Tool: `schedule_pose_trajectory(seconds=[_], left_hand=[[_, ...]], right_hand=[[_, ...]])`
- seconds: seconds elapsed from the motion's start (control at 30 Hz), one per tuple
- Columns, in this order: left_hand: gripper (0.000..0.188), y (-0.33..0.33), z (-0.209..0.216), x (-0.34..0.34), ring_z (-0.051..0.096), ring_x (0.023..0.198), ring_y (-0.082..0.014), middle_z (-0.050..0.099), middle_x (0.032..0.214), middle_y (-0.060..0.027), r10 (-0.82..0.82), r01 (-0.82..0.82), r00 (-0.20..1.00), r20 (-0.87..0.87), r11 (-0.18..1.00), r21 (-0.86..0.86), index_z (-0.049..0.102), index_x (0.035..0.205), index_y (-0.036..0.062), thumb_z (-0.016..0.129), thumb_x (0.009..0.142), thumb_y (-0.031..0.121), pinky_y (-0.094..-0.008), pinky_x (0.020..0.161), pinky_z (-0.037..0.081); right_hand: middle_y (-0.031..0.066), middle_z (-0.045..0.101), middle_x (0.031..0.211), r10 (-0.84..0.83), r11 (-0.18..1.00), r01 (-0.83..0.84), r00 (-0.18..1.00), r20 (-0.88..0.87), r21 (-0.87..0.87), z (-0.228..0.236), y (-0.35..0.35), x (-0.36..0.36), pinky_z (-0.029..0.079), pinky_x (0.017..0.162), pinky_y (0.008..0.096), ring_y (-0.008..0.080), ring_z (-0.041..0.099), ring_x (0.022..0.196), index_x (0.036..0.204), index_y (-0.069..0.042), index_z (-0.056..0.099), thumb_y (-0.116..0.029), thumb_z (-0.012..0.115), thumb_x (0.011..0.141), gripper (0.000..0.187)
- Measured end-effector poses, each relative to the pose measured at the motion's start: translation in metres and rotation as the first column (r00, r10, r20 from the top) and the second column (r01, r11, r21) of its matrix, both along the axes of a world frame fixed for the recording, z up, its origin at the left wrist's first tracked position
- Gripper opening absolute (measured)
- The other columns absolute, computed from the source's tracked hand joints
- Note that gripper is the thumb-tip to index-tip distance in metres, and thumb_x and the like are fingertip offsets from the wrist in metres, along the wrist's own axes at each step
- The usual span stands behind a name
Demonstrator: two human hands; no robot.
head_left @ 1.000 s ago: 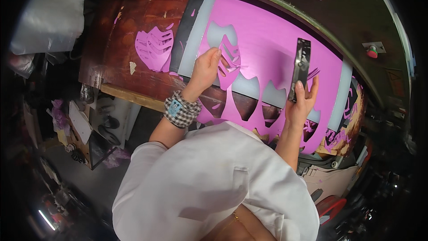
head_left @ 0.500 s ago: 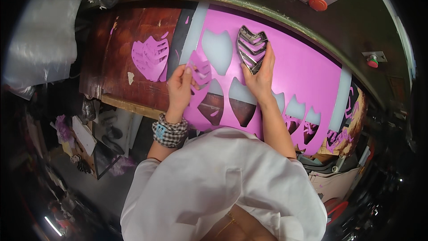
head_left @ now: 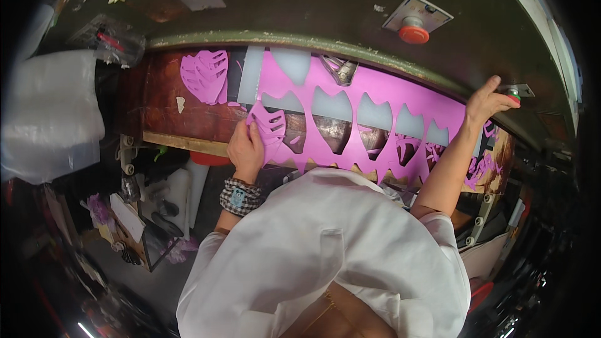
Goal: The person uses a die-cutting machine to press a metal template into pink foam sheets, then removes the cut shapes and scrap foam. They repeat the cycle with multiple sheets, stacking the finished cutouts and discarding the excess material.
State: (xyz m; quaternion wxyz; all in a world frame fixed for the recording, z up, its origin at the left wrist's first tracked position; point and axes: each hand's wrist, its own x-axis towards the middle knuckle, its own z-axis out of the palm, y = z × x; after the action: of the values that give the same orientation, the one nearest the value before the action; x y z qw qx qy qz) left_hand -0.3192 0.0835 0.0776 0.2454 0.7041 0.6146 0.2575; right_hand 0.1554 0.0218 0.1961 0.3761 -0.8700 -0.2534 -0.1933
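The person's left hand is closing its thumb and fingers on the edge of a thin pink cut-out piece with slanted slots, and it is holding that piece over the near left end of a large pink sheet full of leaf-shaped holes. From here I can't tell whether the piece is touching the sheet below. The right hand is gripping nothing; it is stretching out with fingers spread, their tips reaching a small red-and-green button on the front of a dark green metal machine beam. I can't tell whether they are pressing it.

A silvery metal cutting die is resting on the sheet, its far end disappearing beneath the beam. The sheet is lying across a pale blue-grey board on the reddish-brown wooden desk. To the left, a small stack of slotted pink pieces is sitting on the wood. A larger red mushroom-shaped button is jutting from the beam.
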Motion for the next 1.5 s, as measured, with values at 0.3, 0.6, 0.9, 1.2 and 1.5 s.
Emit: schedule_pose_trajectory(seconds=[0.3,0.6,0.9,1.2,1.5], left_hand=[[0.021,0.038,-0.008,0.013,0.058,0.066,-0.0446,0.061,0.072,-0.023,0.035,-0.04,0.986,-0.162,0.999,-0.025,0.053,0.098,0.0057,0.047,0.096,0.026,-0.0521,0.057,0.042],[0.021,0.05,-0.027,0.018,0.059,0.067,-0.0455,0.061,0.07,-0.0231,0.105,-0.117,0.974,-0.199,0.992,-0.048,0.047,0.105,0.0069,0.046,0.096,0.025,-0.0548,0.058,0.042],[0.018,0.041,-0.014,0.019,0.059,0.072,-0.0449,0.061,0.077,-0.0256,0.089,-0.09,0.996,-0.022,0.995,-0.039,0.049,0.102,0.0046,0.046,0.096,0.021,-0.0538,0.06,0.041],[0.019,0.067,0.031,0.018,0.05,0.065,-0.0165,0.054,0.072,-0.0065,0.027,-0.108,0.928,0.371,0.974,0.198,0.055,0.092,0.0007,0.047,0.098,0.017,-0.031,0.059,0.041],[0.022,0.075,0.083,0.1,0.052,0.064,-0.0026,0.061,0.076,-0.0002,0.023,0.183,0.558,0.829,0.972,-0.15,0.062,0.109,-0.0015,0.055,0.096,0.015,-0.0176,0.054,0.039]], right_hand=[[0.04,-0.001,0.145,0.046,0.998,-0.043,0.997,0.056,-0.048,-0.038,-0.021,-0.008,0.007,0.115,0.0423,0.0448,0.008,0.139,0.137,0.019,-0.012,-0.05,0.056,0.088,0.108],[0.0167,0.067,0.081,-0.239,0.943,0.139,0.915,-0.326,-0.303,-0.113,-0.152,0.015,0.048,0.074,0.0342,0.0241,0.062,0.076,0.105,0.008,0.063,-0.039,0.066,0.085,0.051],[0.0094,0.065,0.069,-0.162,0.983,0.117,0.918,-0.363,-0.143,-0.11,-0.166,0.006,0.045,0.063,0.0297,0.0138,0.054,0.063,0.08,0.005,0.066,-0.033,0.065,0.088,0.039],[0.0203,0.048,0.131,0.535,0.838,-0.524,0.731,-0.424,0.152,-0.088,0.041,-0.124,0.038,0.102,0.0424,0.0322,0.049,0.119,0.133,0.002,0.041,-0.02,0.072,0.078,0.066],[0.0224,0.045,0.132,0.812,0.583,-0.553,0.424,-0.401,0.595,-0.033,0.047,-0.182,0.037,0.103,0.0392,0.0308,0.047,0.12,0.146,-0.002,0.018,-0.008,0.074,0.075,0.091]])
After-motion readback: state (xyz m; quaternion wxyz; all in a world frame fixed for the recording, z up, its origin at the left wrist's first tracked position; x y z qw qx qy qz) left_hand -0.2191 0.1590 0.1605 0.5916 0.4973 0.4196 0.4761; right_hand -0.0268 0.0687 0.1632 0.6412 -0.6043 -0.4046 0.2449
